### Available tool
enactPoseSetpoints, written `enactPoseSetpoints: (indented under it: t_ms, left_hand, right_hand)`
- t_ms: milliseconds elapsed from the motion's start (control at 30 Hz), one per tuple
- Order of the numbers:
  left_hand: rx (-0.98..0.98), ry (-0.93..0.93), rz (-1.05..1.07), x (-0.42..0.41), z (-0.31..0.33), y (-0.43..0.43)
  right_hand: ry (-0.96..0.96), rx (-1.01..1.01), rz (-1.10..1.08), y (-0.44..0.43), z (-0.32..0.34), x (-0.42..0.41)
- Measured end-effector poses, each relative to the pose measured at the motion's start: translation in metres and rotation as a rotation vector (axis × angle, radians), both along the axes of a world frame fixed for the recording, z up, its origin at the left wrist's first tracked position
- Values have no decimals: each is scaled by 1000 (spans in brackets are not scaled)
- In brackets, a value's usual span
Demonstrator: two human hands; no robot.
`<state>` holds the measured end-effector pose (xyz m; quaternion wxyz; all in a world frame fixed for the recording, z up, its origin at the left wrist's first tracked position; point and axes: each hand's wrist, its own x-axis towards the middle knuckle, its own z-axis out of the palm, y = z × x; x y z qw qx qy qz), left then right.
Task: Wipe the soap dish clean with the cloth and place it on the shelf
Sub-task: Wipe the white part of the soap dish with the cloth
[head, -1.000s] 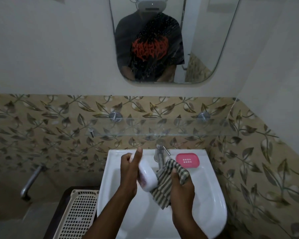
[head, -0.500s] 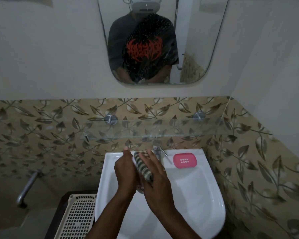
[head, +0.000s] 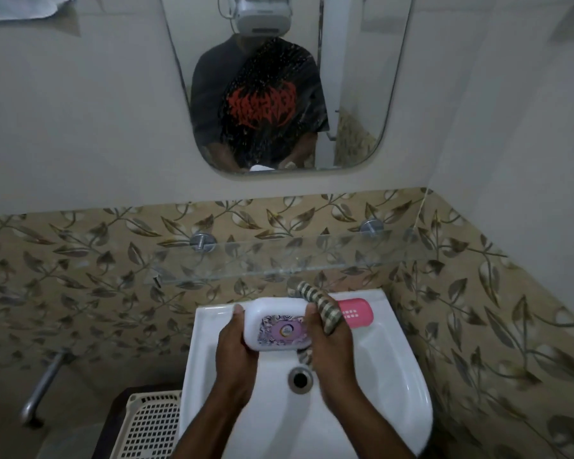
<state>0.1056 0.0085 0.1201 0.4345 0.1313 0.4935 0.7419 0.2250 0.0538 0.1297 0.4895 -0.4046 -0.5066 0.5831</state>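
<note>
Above the back edge of the sink (head: 395, 376), the left hand (head: 236, 356) grips the white soap dish (head: 277, 323) by its left end; the right hand (head: 332, 346) presses the striped cloth (head: 323, 309) on its right end. I think the wiping should cover every side before it goes on the glass shelf (head: 279, 256)

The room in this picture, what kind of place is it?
Most likely a home bathroom: a white washbasin fixed to a leaf-patterned tiled wall, a mirror above it, and a glass shelf between them.
</note>
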Motion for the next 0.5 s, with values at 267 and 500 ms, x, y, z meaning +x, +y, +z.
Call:
enactPoseSetpoints:
  t_ms: [267, 500]
  left_hand:
    - [-192, 528, -382, -3, 37, -6]
    - [-3, 137, -87, 16, 34, 6]
  right_hand:
    - [-300, 739, 267, 34, 22, 17]
    - [81, -182, -26, -4, 25, -17]
